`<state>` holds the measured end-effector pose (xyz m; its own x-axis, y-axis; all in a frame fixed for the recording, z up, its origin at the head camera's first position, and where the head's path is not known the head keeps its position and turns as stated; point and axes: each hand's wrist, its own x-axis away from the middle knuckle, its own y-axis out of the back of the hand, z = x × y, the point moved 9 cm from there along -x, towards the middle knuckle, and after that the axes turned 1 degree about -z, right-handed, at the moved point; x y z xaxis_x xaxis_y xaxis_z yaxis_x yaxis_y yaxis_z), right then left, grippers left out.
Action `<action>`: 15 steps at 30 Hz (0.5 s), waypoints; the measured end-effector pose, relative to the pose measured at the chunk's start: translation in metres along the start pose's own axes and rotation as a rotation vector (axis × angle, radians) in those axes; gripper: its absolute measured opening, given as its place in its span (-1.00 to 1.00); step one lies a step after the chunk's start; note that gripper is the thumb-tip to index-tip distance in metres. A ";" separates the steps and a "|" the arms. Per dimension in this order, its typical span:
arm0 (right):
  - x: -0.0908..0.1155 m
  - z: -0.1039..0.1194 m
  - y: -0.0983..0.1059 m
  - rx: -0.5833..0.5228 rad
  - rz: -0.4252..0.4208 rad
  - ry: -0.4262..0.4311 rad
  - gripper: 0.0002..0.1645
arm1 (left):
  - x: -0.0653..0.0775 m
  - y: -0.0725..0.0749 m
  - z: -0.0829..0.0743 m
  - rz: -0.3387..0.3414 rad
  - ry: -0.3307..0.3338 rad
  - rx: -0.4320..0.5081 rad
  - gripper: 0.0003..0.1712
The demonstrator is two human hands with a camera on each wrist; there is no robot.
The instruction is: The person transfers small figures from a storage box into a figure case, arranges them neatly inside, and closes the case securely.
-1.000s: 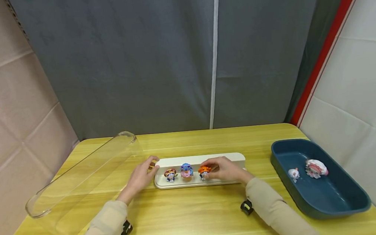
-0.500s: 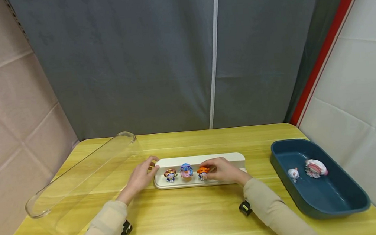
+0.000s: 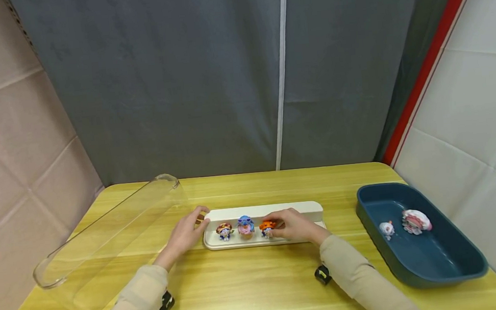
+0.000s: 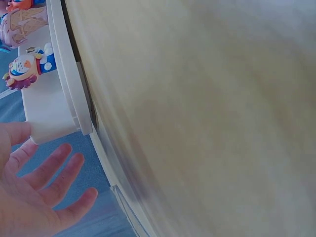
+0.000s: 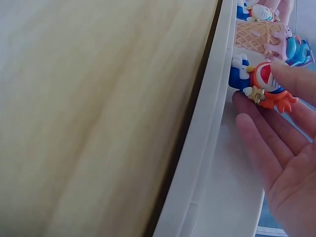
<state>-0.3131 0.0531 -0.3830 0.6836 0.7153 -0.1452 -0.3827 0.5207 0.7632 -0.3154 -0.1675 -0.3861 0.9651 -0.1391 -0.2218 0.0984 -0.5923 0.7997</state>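
Observation:
A long white stepped display base (image 3: 231, 212) lies across the table with three small toy figurines in a row on its lower step. My right hand (image 3: 296, 224) holds the rightmost figurine (image 3: 266, 228), which has an orange hat and a blue outfit, between thumb and fingers. In the right wrist view, this figurine (image 5: 269, 84) stands beside an ice-cream-cone figurine (image 5: 256, 37). My left hand (image 3: 185, 234) touches the base's left end with thumb and index finger, its other fingers spread. Nearest to it stands a red-and-yellow-hatted figurine (image 3: 225, 231).
A clear, trough-shaped plastic cover (image 3: 113, 235) lies slanted on the left of the table. A dark blue tub (image 3: 444, 268) stands at the right, holding a small white figurine (image 3: 387, 230) and a larger pink-and-white one (image 3: 415, 221). Grey cloth (image 3: 157, 84) hangs behind the table.
My right hand has shifted slightly left with the orange-hatted figurine, bringing it closer to the middle figurine. My left hand stays at the base's left end.

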 end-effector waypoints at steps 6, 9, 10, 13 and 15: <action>0.000 0.000 -0.001 0.000 0.003 0.007 -0.59 | 0.001 0.000 -0.001 0.001 0.002 0.001 -0.71; 0.000 0.000 0.000 0.000 -0.004 0.019 -0.59 | 0.001 0.000 -0.001 0.001 0.003 0.000 -0.71; 0.001 0.000 0.000 -0.002 -0.008 0.023 -0.59 | 0.000 0.000 -0.001 0.001 0.003 0.000 -0.71; 0.001 0.001 0.002 0.000 -0.022 0.039 -0.59 | 0.000 0.000 -0.001 0.002 0.001 -0.001 -0.71; 0.002 0.001 0.004 0.004 -0.029 0.039 -0.59 | 0.000 0.000 -0.001 0.002 -0.001 -0.002 -0.70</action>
<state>-0.3128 0.0565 -0.3797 0.6695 0.7177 -0.1914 -0.3606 0.5394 0.7609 -0.3149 -0.1671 -0.3856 0.9651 -0.1412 -0.2208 0.0970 -0.5901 0.8015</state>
